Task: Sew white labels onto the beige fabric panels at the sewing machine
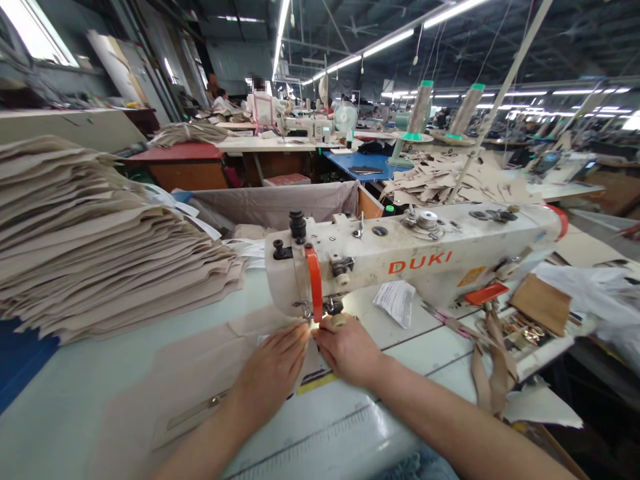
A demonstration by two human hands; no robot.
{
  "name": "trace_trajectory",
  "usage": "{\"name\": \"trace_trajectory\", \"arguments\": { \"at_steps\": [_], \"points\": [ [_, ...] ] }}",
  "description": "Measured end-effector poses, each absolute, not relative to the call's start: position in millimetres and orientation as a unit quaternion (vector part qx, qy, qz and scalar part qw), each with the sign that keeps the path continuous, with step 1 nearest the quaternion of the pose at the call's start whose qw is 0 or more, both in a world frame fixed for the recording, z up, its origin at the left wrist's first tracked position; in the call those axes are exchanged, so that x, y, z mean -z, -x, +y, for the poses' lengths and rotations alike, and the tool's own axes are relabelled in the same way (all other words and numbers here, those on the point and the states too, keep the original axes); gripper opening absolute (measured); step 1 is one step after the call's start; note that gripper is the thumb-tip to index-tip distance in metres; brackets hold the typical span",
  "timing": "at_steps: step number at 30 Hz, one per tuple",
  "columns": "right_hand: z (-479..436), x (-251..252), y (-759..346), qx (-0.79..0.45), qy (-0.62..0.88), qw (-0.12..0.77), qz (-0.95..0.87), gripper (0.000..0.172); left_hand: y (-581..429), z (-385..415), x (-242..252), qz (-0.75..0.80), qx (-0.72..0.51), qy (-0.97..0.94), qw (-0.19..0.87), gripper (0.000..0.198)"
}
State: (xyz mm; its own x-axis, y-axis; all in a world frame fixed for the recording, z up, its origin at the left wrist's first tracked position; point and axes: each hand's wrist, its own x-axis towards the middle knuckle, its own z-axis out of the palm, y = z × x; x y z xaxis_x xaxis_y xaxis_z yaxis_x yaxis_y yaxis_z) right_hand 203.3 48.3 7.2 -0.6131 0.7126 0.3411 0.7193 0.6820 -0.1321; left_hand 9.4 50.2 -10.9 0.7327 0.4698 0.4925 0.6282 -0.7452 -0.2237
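Observation:
A white DUKI sewing machine (425,257) stands across the pale table (65,400). A beige fabric piece (190,373) with a zipper lies flat under its needle area (320,313). My left hand (270,373) lies on the fabric, fingers stretched toward the needle. My right hand (347,350) rests just right of the needle with its fingers curled and pinched on the fabric edge. Both hands nearly touch below the presser foot.
A tall stack of beige cut pieces (95,240) fills the left of the table. A grey cloth bin (280,203) sits behind the machine. Scissors, straps and a brown patch (540,303) lie at the right. Other people sit at machines far back (260,107).

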Motion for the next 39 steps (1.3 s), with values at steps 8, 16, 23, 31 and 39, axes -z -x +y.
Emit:
{"name": "trace_trajectory", "arguments": {
  "at_steps": [8,16,23,31,39],
  "points": [
    [47.0,-8.4,-203.6,0.021,0.404,0.191,-0.895,0.019,-8.2,54.2,10.1,-0.301,0.225,0.914,0.154,0.038],
    [45.9,-7.4,-203.4,0.030,0.405,0.185,-0.895,0.016,-6.5,57.1,12.9,-0.309,0.211,0.917,0.136,0.037],
    [44.4,-6.6,-205.7,0.024,0.413,0.187,-0.891,0.017,-7.4,66.9,4.8,-0.352,0.188,0.909,0.117,0.039],
    [41.3,-2.3,-208.0,0.028,0.413,0.215,-0.885,0.018,-4.1,63.2,5.8,-0.392,0.188,0.898,0.068,0.035],
    [37.2,4.3,-210.9,0.024,0.378,0.284,-0.881,0.021,30.1,-9.4,-6.5,-0.413,0.183,0.887,0.099,0.042]
  ]
}}
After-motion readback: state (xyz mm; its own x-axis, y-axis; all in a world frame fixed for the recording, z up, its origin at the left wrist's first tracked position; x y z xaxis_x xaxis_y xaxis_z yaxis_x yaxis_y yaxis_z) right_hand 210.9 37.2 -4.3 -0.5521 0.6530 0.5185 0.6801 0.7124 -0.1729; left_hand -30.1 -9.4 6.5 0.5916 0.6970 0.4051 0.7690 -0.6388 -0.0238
